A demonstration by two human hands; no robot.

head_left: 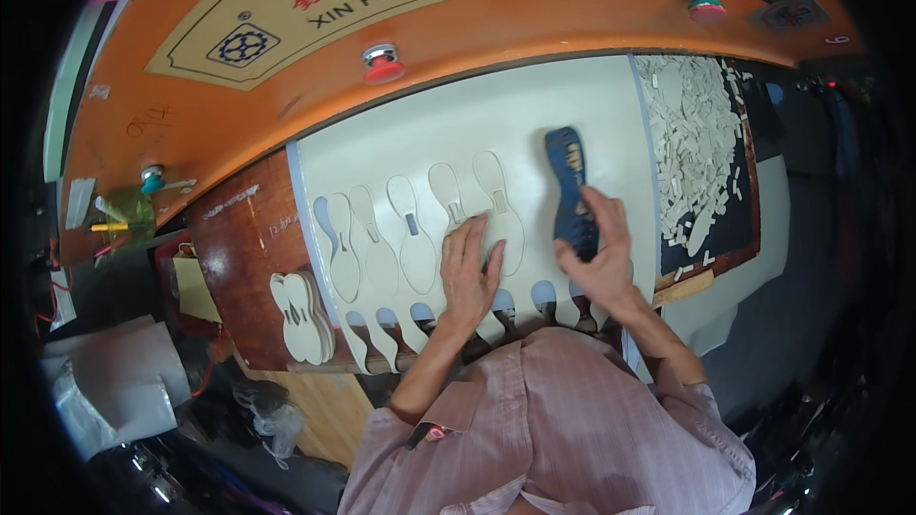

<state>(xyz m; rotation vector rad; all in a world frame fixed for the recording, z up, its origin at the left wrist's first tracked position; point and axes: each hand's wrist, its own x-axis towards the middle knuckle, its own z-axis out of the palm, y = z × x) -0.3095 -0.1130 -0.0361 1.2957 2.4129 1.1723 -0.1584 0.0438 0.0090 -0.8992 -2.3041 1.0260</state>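
My right hand (603, 262) grips the lower part of a blue sole-shaped cutting die (565, 164), thumb on one side and fingers on the other. The die is over the right part of a cream sheet (382, 138); whether it touches the sheet, I cannot tell. My left hand (468, 278) lies on the sheet with fingers stretched out, covering part of the cut sole shapes (500, 193) near its middle. Several sole outlines run in a row to its left, such as one sole piece (416, 248). Along the near edge are sole-shaped cutouts, some with holes showing through.
Beyond the sheet stands an orange machine front (286, 100) with a red push button (384, 65) and another red button (706, 8). A small stack of cut soles (303, 324) sits on the brown board at left. Small pale scraps (682, 153) are heaped at right.
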